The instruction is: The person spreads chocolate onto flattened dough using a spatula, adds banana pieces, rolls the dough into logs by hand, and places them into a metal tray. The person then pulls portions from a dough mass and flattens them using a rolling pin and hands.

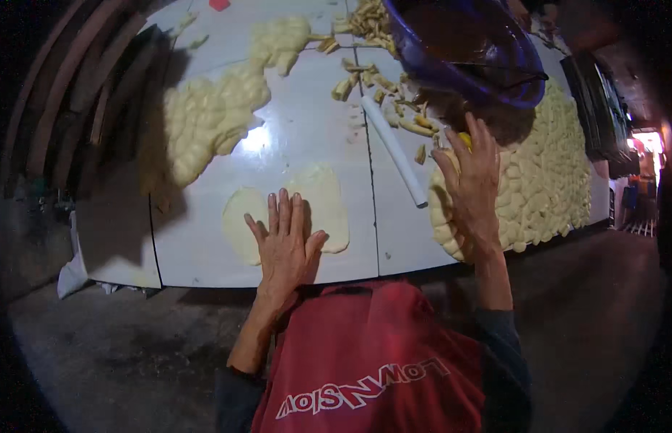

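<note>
My left hand (284,234) lies flat, fingers spread, on two thin pale sheets of dough (329,216) side by side near the table's front edge. Over to the right, my right hand (474,173) is open with its fingers stretched forward. It hovers at the edge of a broad patch of small dough pieces (545,173). Something yellow (464,139) shows between its fingers; whether they touch it I cannot tell. A white rolling pin (395,151) lies slanted between my hands. Several cut banana-like strips (417,127) are scattered just beyond the right fingers.
A purple-blue basin (520,92) with brownish contents stands at the far right of the white table (300,130). Flattened dough lumps (206,119) spread along the left, and more strips (371,22) are heaped at the back. Dark stacked trays (599,108) stand beyond the right edge.
</note>
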`<action>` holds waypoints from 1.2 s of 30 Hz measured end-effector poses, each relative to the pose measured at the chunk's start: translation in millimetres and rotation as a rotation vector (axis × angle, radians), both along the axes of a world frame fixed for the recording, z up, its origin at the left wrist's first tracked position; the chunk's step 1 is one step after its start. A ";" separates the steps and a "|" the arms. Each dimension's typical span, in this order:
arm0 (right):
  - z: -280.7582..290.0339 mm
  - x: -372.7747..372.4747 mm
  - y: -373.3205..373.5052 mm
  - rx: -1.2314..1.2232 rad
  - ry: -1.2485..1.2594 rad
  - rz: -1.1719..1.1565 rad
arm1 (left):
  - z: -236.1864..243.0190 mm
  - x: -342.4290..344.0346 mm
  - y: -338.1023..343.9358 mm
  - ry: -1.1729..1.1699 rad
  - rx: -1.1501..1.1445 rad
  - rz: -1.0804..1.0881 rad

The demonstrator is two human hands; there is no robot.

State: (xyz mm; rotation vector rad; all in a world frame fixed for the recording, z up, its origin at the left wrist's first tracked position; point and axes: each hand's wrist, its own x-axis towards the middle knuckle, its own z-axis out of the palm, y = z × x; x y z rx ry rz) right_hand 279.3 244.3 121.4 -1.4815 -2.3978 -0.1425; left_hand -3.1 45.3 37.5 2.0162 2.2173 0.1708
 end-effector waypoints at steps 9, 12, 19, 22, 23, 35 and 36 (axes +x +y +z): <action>-79.6 -57.0 -120.1 -0.556 0.033 0.818 | 9.2 36.8 -48.9 -0.086 -0.135 -0.155; -86.2 -46.7 -115.8 -0.501 -0.011 0.785 | 19.8 37.8 -51.8 -0.039 -0.150 -0.118; -60.3 -26.9 -63.9 -0.403 0.374 0.595 | 15.9 37.8 -58.0 -0.063 -0.263 -0.085; -41.2 5.7 -23.7 -0.018 0.282 -0.013 | -1.6 36.2 -71.0 0.029 -0.101 -0.197; -36.7 22.2 -13.5 -0.061 0.130 -0.190 | -0.5 37.7 -68.0 0.039 -0.124 -0.189; 4.9 84.3 -2.1 -0.109 0.386 -0.381 | -11.6 33.8 -39.8 -0.096 -0.059 -0.256; 30.6 78.1 3.2 -0.238 0.539 -0.447 | -15.4 32.3 -45.8 -0.097 -0.025 -0.251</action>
